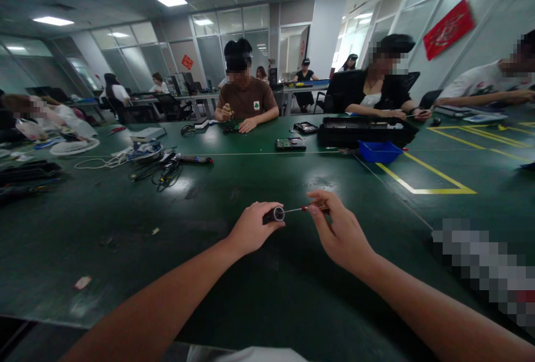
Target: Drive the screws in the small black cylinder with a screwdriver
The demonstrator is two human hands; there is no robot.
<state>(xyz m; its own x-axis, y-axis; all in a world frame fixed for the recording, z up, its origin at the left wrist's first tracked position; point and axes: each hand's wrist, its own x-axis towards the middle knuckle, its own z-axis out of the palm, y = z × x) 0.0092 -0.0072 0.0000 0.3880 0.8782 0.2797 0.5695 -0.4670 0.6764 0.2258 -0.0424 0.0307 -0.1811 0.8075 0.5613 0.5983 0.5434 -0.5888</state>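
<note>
My left hand (252, 227) is closed round a short dark cylinder with a silver end (276, 215), held just above the green table (234, 178). My right hand (337, 228) pinches a thin metal rod with a red tip (301, 209), a small tool whose far end is hidden in my fingers. The rod's free end points at the cylinder's silver face and nearly touches it. Both forearms reach in from the bottom edge.
Across the table sit several people at work. A black case (363, 130) and a blue tray (379, 151) lie at the right, a circuit board (291, 143) in the middle, tangled cables (161, 170) at the left. Yellow tape lines (422, 189) mark the right side.
</note>
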